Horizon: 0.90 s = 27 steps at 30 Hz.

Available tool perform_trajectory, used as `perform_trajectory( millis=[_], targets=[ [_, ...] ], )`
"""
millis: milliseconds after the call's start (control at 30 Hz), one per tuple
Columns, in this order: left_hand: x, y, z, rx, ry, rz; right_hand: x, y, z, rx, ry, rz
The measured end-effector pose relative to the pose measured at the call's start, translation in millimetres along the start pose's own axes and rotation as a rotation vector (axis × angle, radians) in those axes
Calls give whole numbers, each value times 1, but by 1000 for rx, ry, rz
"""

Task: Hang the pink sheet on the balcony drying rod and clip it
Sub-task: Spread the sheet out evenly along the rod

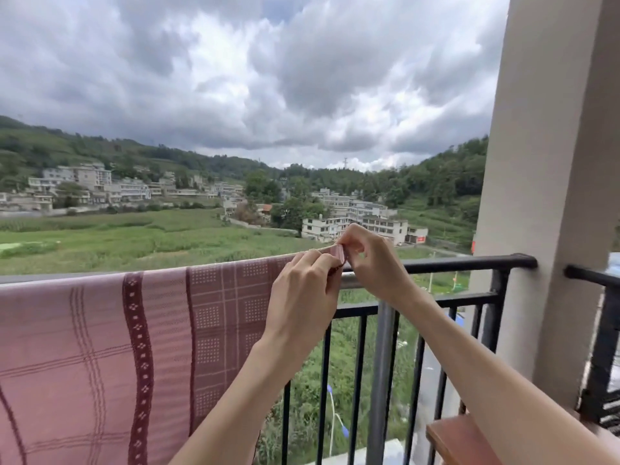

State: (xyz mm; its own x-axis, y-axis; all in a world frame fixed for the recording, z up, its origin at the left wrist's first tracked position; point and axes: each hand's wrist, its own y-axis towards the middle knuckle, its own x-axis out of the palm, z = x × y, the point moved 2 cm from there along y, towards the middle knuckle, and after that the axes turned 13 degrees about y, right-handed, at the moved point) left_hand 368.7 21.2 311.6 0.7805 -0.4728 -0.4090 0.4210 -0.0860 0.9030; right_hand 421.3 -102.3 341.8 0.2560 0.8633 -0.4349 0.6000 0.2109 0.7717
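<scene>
forearms rise from six o'clock toward the middle, and both hands meet at the top right corner of the pink sheet [100, 347]: the left hand [303, 297] has its fingers curled onto the cloth edge, the right hand [372, 260], touching it at about one o'clock from it, pinches the same corner between thumb and fingertips; whether a clip sits inside that pinch i cannot tell. sheet is already draped over the drying rod [355, 282], hanging down across the whole nine o'clock side, its corner at the centre. it looks thin, soft and light, likely to slide along a smooth rod or lift in wind, so the hem right at the rod is the place to hold and clip. a black railing [469, 263] runs just behind the rod toward three o'clock, ending at a beige pillar [543, 196]; a reddish wooden piece [456, 441] lies at five o'clock. beyond, at twelve, green fields, pale houses, wooded hills, heavy grey cloud
</scene>
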Motion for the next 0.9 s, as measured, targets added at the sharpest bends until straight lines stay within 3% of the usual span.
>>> perform_trajectory(
  millis=[133,433,700,900],
  targets=[
    [27,4,30,29,44,-17,-27,-5,25,-5,31,-13],
    [69,3,90,-78,118,-23,-79,-15,72,-56,99,-78],
    [88,-8,111,-160,278,-44,-93,-19,94,-267,-60,-97],
    [91,-28,94,-206,347,-233,-79,-30,112,-76,73,-209]
  ],
)
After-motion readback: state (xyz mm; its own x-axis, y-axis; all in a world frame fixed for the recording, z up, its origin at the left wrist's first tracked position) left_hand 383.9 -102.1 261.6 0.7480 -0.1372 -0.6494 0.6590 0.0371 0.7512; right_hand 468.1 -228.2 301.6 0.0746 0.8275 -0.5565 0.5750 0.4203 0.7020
